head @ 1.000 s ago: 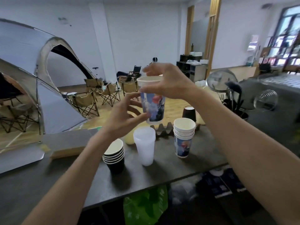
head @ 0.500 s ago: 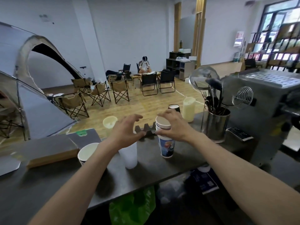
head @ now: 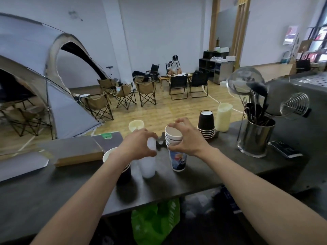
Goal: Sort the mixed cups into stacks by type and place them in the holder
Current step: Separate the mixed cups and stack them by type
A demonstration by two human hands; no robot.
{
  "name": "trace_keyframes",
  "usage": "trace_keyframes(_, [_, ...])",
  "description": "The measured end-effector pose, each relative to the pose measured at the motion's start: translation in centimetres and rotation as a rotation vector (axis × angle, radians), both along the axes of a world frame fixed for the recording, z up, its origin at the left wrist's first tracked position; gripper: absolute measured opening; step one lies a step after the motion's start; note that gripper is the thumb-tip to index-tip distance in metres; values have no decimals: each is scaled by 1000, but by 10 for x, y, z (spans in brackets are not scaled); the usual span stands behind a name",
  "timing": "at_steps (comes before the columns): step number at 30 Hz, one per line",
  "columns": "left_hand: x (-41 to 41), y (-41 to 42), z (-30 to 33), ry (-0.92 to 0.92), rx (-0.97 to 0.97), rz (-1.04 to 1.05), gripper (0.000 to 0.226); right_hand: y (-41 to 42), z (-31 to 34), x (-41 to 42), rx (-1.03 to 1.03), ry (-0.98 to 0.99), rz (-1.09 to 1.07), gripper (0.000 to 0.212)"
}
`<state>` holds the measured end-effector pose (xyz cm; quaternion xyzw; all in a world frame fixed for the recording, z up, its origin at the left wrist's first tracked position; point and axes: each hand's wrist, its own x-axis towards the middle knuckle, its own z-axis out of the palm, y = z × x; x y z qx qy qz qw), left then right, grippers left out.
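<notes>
Our left hand (head: 137,147) curls round the translucent white plastic cup stack (head: 147,163) on the dark countertop (head: 203,174) | our right hand (head: 185,138) pinches the printed paper cup stack (head: 177,156) just beside | grey cardboard holder (head: 161,141) behind them.

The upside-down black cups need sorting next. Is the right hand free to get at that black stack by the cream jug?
Probably yes. The inverted black paper cup stack stands unobstructed just beyond the right hand, but that hand grips the printed paper cup stack and would need to let go first.
</notes>
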<state>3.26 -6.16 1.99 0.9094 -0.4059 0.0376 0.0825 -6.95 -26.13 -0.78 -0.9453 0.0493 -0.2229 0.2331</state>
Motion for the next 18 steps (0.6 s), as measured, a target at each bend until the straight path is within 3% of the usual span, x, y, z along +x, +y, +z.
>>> trace_keyframes(6, [-1, 7, -2, -3, -36, -26, 74, -4, 9, -6, -26, 34, -33, 91])
trace_keyframes(12, [-8, 33, -1, -76, -193, -31, 63, 22, 41, 5, -194, -169, -3, 64])
trace_keyframes(18, [-3, 122, 1, -122, -237, 110, 62, 113, 54, 50, -162, -201, 208, 51])
